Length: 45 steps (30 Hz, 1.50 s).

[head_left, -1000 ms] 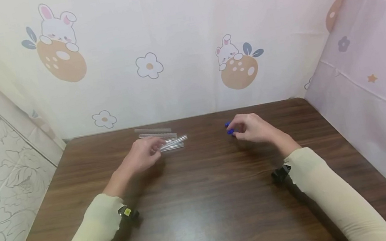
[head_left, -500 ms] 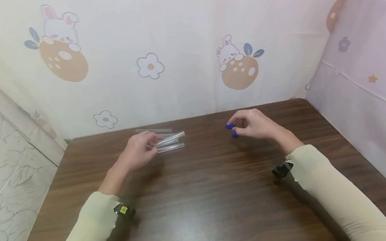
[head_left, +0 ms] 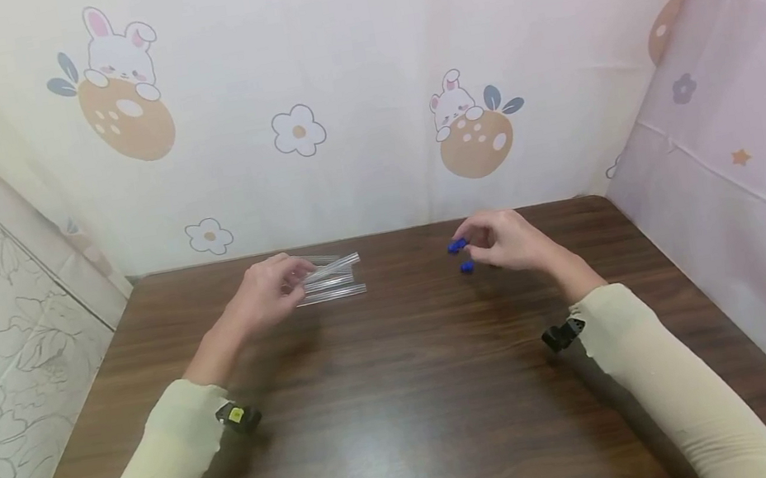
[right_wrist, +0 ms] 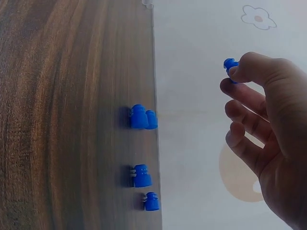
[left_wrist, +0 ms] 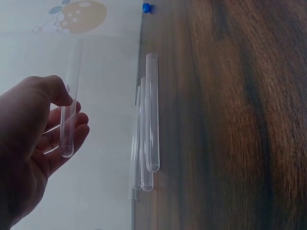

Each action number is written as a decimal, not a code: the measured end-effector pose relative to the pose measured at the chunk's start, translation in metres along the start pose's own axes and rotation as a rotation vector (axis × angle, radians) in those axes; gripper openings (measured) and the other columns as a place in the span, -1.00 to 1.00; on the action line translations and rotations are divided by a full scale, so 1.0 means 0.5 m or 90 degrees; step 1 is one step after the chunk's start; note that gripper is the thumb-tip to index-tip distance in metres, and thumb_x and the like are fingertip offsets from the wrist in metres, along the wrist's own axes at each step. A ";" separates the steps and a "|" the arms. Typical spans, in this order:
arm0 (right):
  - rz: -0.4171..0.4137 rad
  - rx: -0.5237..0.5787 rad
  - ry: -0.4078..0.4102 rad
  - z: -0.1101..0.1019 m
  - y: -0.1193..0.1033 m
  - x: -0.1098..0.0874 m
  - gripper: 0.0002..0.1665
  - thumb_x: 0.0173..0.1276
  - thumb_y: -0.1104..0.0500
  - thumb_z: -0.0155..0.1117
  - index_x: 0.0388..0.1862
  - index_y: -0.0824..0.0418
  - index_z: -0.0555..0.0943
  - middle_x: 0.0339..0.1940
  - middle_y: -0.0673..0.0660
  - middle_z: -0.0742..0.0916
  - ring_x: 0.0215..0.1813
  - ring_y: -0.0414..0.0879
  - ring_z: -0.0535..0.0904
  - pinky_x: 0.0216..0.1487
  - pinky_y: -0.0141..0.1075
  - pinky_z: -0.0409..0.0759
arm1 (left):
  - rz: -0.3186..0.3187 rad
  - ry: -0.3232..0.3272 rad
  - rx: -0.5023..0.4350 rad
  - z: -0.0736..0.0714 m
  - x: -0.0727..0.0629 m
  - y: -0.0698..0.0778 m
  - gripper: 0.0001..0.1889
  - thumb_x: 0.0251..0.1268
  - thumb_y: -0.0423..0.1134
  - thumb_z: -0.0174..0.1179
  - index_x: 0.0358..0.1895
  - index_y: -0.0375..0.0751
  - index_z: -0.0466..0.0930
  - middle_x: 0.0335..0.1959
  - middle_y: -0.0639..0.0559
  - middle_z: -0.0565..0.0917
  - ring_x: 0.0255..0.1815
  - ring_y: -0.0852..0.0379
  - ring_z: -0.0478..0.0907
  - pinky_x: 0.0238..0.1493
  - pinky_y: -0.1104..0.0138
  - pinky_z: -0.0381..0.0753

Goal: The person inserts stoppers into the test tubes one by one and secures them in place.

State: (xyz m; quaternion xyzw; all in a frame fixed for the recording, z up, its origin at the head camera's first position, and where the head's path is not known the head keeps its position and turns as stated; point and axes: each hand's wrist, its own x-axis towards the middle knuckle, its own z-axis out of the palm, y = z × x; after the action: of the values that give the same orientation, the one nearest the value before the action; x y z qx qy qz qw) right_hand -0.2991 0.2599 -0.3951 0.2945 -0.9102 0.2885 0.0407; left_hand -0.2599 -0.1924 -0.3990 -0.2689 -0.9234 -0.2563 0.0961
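Between thumb and fingers, my left hand pinches a clear test tube, raised above the tabletop with its rounded end downward in the left wrist view. Several more test tubes lie side by side on the table beneath it. Over at the right, my right hand holds a small blue stopper between thumb and index finger, the other fingers loosely bent. Below it in the right wrist view, several blue stoppers stand on the table; in the head view the hand hides most of them.
The brown wooden table ends at a back edge close behind the tubes and stoppers. A patterned curtain hangs right behind that edge, and another curtain borders the right side.
My left hand has drawn back left and slightly up with the test tube. My right hand has risen a little, and the blue stopper in it now shows apart from one on the table.
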 end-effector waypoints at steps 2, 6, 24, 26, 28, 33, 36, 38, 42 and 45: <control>0.000 0.003 0.000 -0.001 -0.001 0.000 -0.70 0.46 0.41 0.46 0.13 0.26 0.80 -0.08 0.26 0.91 -0.21 -0.03 0.75 -0.13 -0.32 0.72 | 0.002 0.001 -0.004 -0.001 0.000 -0.002 -0.67 0.36 -0.49 0.23 0.13 -0.27 0.79 0.03 -0.19 0.88 -0.01 -0.16 0.86 0.09 -0.07 0.85; 0.007 0.010 0.002 -0.004 -0.002 -0.001 -0.71 0.48 0.40 0.45 0.14 0.25 0.79 -0.10 0.25 0.90 -0.21 -0.04 0.72 -0.17 -0.33 0.70 | 0.010 0.008 -0.015 -0.002 -0.001 -0.002 -0.68 0.34 -0.49 0.24 0.10 -0.26 0.79 0.02 -0.17 0.88 -0.04 -0.15 0.84 0.05 -0.05 0.85; 0.000 0.020 0.011 -0.010 -0.010 -0.001 -0.74 0.48 0.38 0.45 0.10 0.21 0.79 -0.18 0.17 0.89 -0.31 -0.11 0.67 -0.27 -0.35 0.64 | -0.027 0.008 -0.030 -0.011 -0.005 0.004 -0.68 0.35 -0.45 0.21 0.11 -0.21 0.74 -0.06 -0.14 0.78 -0.20 0.00 0.62 -0.09 0.19 0.63; 0.005 0.020 0.008 -0.011 -0.010 -0.001 -0.72 0.48 0.38 0.45 0.12 0.21 0.79 -0.17 0.20 0.89 -0.31 -0.09 0.67 -0.28 -0.35 0.64 | -0.025 0.009 -0.028 -0.014 -0.005 0.005 -0.69 0.35 -0.45 0.21 0.11 -0.22 0.74 -0.06 -0.15 0.78 -0.19 -0.02 0.65 -0.08 0.16 0.67; 0.008 0.018 0.007 -0.012 -0.010 -0.001 -0.70 0.48 0.38 0.45 0.14 0.22 0.78 -0.13 0.23 0.89 -0.29 -0.08 0.67 -0.26 -0.35 0.64 | -0.019 0.013 -0.026 -0.017 -0.004 0.006 -0.71 0.37 -0.44 0.24 0.10 -0.22 0.74 -0.06 -0.16 0.80 -0.16 -0.04 0.69 -0.05 0.11 0.72; 0.015 0.011 0.012 -0.017 -0.010 -0.001 -0.69 0.49 0.37 0.45 0.16 0.23 0.77 -0.10 0.25 0.88 -0.22 -0.05 0.67 -0.21 -0.35 0.63 | 0.002 0.028 -0.022 -0.024 0.002 0.009 -0.81 0.51 -0.38 0.37 0.09 -0.25 0.74 -0.07 -0.20 0.82 -0.11 -0.13 0.79 0.01 -0.01 0.84; 0.016 0.010 0.014 -0.021 -0.013 0.000 -0.70 0.49 0.37 0.45 0.16 0.22 0.78 -0.08 0.24 0.88 -0.19 -0.02 0.68 -0.18 -0.35 0.63 | 0.014 0.035 -0.020 -0.026 0.004 0.007 -0.81 0.54 -0.34 0.40 0.10 -0.25 0.74 -0.07 -0.21 0.82 -0.12 -0.13 0.80 0.00 -0.02 0.84; 0.012 0.010 0.015 -0.024 -0.014 0.001 -0.71 0.50 0.36 0.45 0.15 0.21 0.78 -0.08 0.24 0.89 -0.18 -0.01 0.69 -0.17 -0.36 0.64 | 0.023 0.042 -0.016 -0.027 0.004 0.005 -0.81 0.55 -0.34 0.39 0.11 -0.24 0.74 -0.08 -0.20 0.83 -0.15 -0.10 0.79 -0.03 0.01 0.82; 0.002 0.015 0.020 -0.024 -0.014 0.002 -0.71 0.49 0.36 0.46 0.14 0.20 0.79 -0.05 0.26 0.90 -0.18 -0.02 0.70 -0.17 -0.36 0.64 | 0.039 0.057 -0.007 -0.026 0.002 0.001 -0.82 0.54 -0.37 0.39 0.10 -0.24 0.76 -0.11 -0.18 0.83 -0.20 -0.07 0.77 -0.08 0.05 0.78; -0.003 0.017 0.025 -0.022 -0.012 0.003 -0.71 0.48 0.37 0.46 0.13 0.19 0.79 -0.08 0.21 0.90 -0.20 -0.05 0.69 -0.19 -0.37 0.64 | 0.045 0.057 -0.006 -0.025 0.002 0.001 -0.82 0.53 -0.38 0.40 0.10 -0.25 0.76 -0.10 -0.18 0.85 -0.22 -0.05 0.76 -0.10 0.08 0.79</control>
State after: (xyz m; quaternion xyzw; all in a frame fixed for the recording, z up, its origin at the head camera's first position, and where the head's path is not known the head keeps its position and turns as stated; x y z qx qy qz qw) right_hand -0.2978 0.2613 -0.3826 0.2916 -0.9045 0.3063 0.0551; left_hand -0.2597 -0.1982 -0.3879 -0.2904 -0.9067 -0.2692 0.1452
